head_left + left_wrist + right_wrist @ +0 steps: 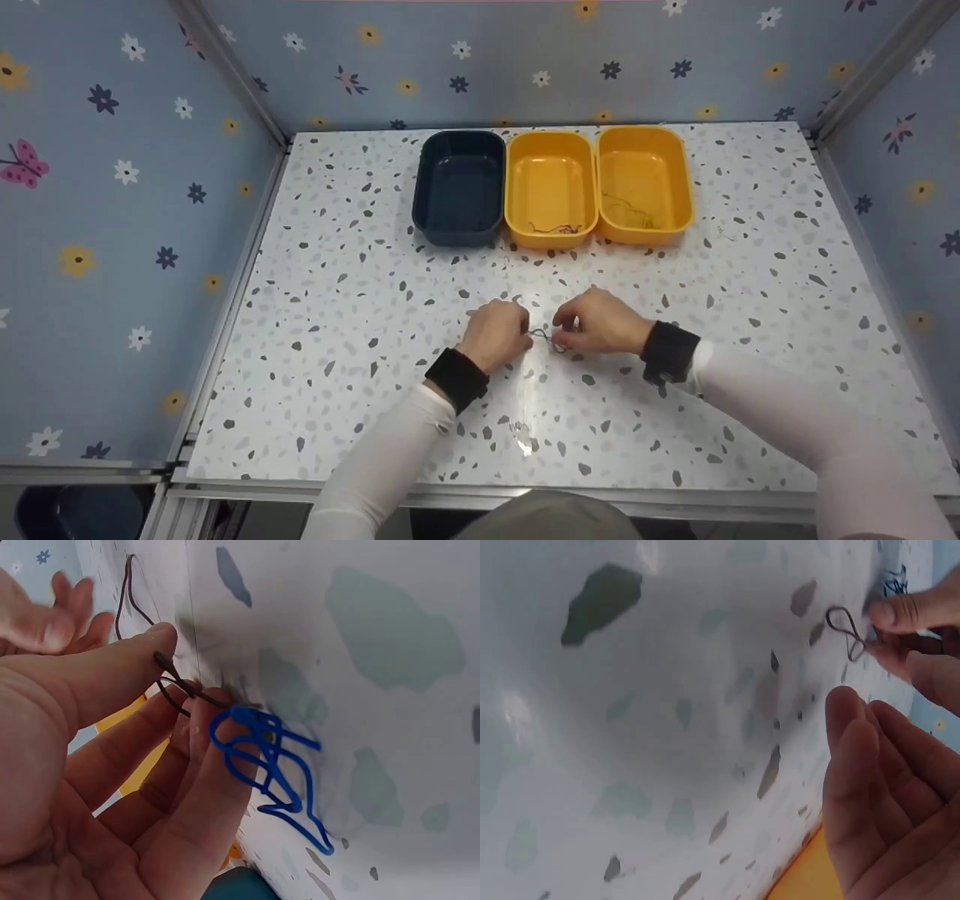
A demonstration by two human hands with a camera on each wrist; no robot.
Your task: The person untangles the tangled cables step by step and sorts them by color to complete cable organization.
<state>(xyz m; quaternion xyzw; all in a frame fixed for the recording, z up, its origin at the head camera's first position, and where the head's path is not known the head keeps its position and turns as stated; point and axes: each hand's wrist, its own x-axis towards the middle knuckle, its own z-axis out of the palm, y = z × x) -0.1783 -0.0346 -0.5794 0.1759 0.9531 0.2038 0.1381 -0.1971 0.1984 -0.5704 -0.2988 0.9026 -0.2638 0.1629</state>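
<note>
Between thumb and fingers, my left hand (pixel 495 331) pinches a thin dark brown cord (pixel 180 679) just over the speckled tabletop. A loop of that cord (pixel 840 619) sticks out toward the right hand. Past the left fingertips, in the left wrist view, a knotted blue cord (pixel 266 757) bunches in several loops. My right hand (pixel 606 322) hovers a short way to the right, fingers loosely bent. Its fingertips (pixel 847 709) are close to the brown loop but apart from it, with nothing between them.
Three bins stand in a row behind the hands: a dark blue one (pixel 459 236), a yellow middle one (pixel 551 240) and a yellow right one (pixel 682 217). Thin cords (pixel 559 229) lie in the middle bin, and fine strands (pixel 630 206) in the right. Patterned panels (pixel 525 45) enclose the table.
</note>
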